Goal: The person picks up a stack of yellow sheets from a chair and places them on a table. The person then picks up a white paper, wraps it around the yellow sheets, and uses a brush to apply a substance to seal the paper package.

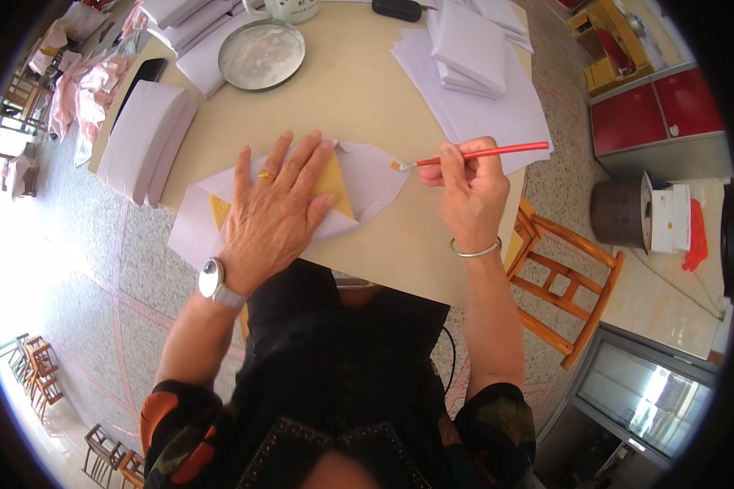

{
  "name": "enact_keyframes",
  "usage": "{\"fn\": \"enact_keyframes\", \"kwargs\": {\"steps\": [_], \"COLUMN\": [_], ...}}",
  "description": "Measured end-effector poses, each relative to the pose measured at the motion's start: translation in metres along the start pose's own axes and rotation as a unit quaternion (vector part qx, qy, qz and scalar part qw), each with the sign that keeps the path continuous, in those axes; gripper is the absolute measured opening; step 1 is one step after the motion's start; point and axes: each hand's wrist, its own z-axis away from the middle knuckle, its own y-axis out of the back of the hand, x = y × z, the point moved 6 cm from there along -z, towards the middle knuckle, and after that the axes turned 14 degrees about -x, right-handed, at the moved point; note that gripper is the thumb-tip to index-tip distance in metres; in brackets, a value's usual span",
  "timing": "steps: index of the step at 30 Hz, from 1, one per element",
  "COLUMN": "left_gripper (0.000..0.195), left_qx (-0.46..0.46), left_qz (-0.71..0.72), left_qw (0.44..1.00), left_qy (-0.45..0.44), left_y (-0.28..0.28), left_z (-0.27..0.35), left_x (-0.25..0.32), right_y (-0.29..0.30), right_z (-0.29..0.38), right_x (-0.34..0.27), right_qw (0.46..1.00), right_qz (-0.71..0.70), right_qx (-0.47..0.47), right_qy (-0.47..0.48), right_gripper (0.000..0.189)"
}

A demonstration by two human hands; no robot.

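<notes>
My left hand lies flat with fingers spread, pressing on a partly folded white paper sheet. Yellow paper shows beneath that hand, partly hidden by it. The white sheet's side flaps are folded inward, and its pointed end reaches to the right. My right hand grips a thin red-handled brush. The brush's bristles are at the pointed tip of the paper and carry something whitish. A watch is on my left wrist, a bangle on my right.
A round metal tray with whitish residue sits on the table, near a mug. White paper packets are stacked at left; more packets rest on loose sheets at right. A wooden chair stands right.
</notes>
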Motion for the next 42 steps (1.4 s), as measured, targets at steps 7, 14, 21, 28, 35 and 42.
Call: {"fn": "enact_keyframes", "kwargs": {"steps": [7, 14, 21, 28, 35, 42], "left_gripper": [0.059, 0.058, 0.058, 0.058, 0.058, 0.059], "left_qx": [0.001, 0.004, 0.002, 0.003, 0.001, 0.003], "left_qz": [-0.009, -0.009, -0.008, -0.011, -0.015, -0.009], "left_qw": [1.0, 1.0, 1.0, 1.0, 1.0, 1.0], "left_qy": [0.001, 0.0, -0.003, 0.003, 0.001, -0.001], "left_y": [-0.001, 0.0, 0.0, 0.001, 0.0, 0.0], "left_z": [-0.001, -0.001, -0.001, -0.001, -0.001, 0.0], "left_x": [-0.001, -0.001, 0.0, -0.001, -0.001, -0.002], "right_y": [-0.005, 0.003, -0.007, -0.003, -0.032, -0.006], "right_z": [0.015, 0.013, 0.014, -0.008, -0.023, -0.004], "right_x": [-0.009, -0.004, 0.004, -0.005, 0.006, 0.005], "right_qw": [0.989, 0.994, 0.991, 0.997, 0.995, 0.999], "right_qz": [-0.123, -0.066, -0.074, -0.076, -0.1, -0.033], "right_qx": [-0.08, -0.083, -0.114, -0.024, -0.014, 0.005], "right_qy": [-0.029, -0.014, -0.019, 0.008, 0.012, 0.008], "right_gripper": [0.013, 0.013, 0.014, 0.016, 0.016, 0.015]}}
